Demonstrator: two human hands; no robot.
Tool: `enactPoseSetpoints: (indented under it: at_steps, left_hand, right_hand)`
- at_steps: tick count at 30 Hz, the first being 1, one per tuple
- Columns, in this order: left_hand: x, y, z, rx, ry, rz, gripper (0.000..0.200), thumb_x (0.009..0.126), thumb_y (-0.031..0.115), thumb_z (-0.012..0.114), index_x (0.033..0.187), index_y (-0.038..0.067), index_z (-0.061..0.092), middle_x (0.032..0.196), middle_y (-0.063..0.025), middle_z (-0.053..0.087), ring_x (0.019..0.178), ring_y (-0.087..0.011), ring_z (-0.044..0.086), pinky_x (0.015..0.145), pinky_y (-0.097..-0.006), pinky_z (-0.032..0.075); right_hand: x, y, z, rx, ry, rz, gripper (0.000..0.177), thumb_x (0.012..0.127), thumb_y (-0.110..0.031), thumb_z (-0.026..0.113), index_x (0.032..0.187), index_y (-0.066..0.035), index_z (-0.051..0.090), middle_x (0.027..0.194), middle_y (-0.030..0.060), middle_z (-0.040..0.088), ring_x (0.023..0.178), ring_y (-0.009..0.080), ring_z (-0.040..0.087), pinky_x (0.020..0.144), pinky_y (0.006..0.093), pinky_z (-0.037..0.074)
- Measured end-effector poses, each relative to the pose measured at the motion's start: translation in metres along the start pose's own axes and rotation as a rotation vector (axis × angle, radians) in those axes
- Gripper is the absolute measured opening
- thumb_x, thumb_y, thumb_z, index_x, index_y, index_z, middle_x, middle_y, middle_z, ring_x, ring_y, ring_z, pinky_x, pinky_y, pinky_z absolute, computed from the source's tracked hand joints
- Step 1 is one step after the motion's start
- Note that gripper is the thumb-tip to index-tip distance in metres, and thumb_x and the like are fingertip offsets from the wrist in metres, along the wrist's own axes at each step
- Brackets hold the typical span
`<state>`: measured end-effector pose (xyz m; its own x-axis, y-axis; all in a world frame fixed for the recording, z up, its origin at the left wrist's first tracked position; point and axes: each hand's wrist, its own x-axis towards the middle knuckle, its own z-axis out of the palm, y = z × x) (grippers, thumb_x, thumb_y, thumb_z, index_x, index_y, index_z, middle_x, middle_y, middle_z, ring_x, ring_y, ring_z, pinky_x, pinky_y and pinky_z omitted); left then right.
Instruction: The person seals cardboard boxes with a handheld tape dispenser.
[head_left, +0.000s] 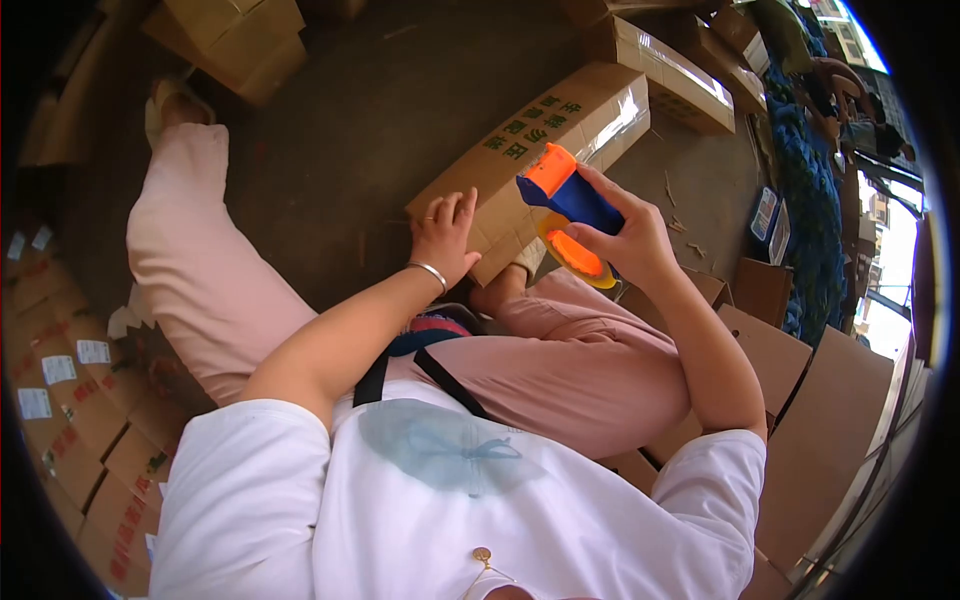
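A long cardboard box (480,205) with dark printed characters lies on the floor in front of me, clear tape shining on its far end. My left hand (445,238) rests on its near end, fingers spread, with a bangle at the wrist. Raised over the box's right side, my right hand (635,235) is wrapped around a blue and orange tape dispenser (578,205). The yellow-rimmed roll with its orange hub faces me, and the orange head points up and to the left.
More cardboard boxes lie at the upper right (675,75) and upper left (235,40). Stacked labelled cartons (75,400) stand at the left. Open box flaps (825,430) are at my right. A blue-framed device (770,225) sits by blue netting-like material (805,200). Another person (850,95) is at the far right.
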<state>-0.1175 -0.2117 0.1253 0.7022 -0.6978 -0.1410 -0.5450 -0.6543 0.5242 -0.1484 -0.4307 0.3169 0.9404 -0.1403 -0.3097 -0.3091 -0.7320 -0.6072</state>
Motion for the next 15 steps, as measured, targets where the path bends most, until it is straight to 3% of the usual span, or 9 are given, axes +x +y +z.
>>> enactPoseSetpoints:
  at_steps: [1,4,5,9,12,15]
  left_hand:
    - [0.005,-0.005,0.002,-0.152,-0.034,-0.086,0.100,0.071,0.025,0.080,0.150,0.010,0.022,0.141,-0.0160,0.037,0.131,-0.0343,0.037,0.109,-0.0440,0.034]
    - [0.006,-0.009,0.007,-0.279,-0.050,-0.087,0.098,0.072,0.021,0.079,0.150,0.006,0.021,0.151,-0.0182,0.029,0.138,-0.0375,0.031,0.113,-0.0428,0.031]
    - [0.002,-0.005,0.007,-0.393,-0.162,-0.198,0.095,0.073,0.017,0.077,0.149,0.004,0.020,0.152,-0.0197,0.028,0.139,-0.0381,0.028,0.116,-0.0412,0.027]
    - [0.001,-0.020,0.027,-0.396,0.017,-0.148,0.091,0.074,0.016,0.074,0.147,0.002,0.022,0.148,-0.0214,0.034,0.136,-0.0377,0.033,0.113,-0.0403,0.031]
    - [0.010,-0.039,0.036,-0.478,0.022,-0.225,0.091,0.071,0.019,0.076,0.146,0.002,0.025,0.148,-0.0210,0.034,0.134,-0.0396,0.035,0.111,-0.0417,0.033]
    - [0.026,-0.068,0.046,-0.563,0.070,-0.282,0.089,0.067,0.025,0.080,0.141,0.003,0.035,0.138,-0.0223,0.044,0.126,-0.0389,0.044,0.106,-0.0419,0.039]
  right_hand:
    - [0.001,0.002,0.002,0.024,0.020,0.014,0.071,0.073,-0.026,0.082,0.138,-0.019,0.053,0.109,0.0159,0.068,0.096,0.0248,0.068,0.087,0.0329,0.051]
    - [0.003,0.005,0.002,0.048,0.055,0.060,0.071,0.074,-0.027,0.082,0.138,-0.016,0.053,0.111,0.0143,0.068,0.099,0.0222,0.067,0.091,0.0326,0.050]
    - [0.005,0.009,0.004,0.077,0.104,0.044,0.071,0.074,-0.025,0.082,0.138,-0.014,0.053,0.114,0.0136,0.068,0.101,0.0204,0.066,0.092,0.0323,0.049]
    - [0.006,0.017,-0.002,0.240,0.164,0.088,0.070,0.074,-0.019,0.082,0.137,-0.009,0.052,0.119,0.0124,0.066,0.106,0.0155,0.063,0.095,0.0308,0.047]
    - [0.004,0.022,-0.005,0.195,0.217,0.051,0.070,0.074,-0.016,0.082,0.137,-0.009,0.053,0.120,0.0124,0.066,0.106,0.0144,0.063,0.095,0.0296,0.047]
    - [-0.004,0.031,-0.012,0.131,0.277,-0.047,0.072,0.072,-0.015,0.082,0.137,-0.010,0.052,0.118,0.0131,0.066,0.106,0.0166,0.064,0.094,0.0304,0.047]
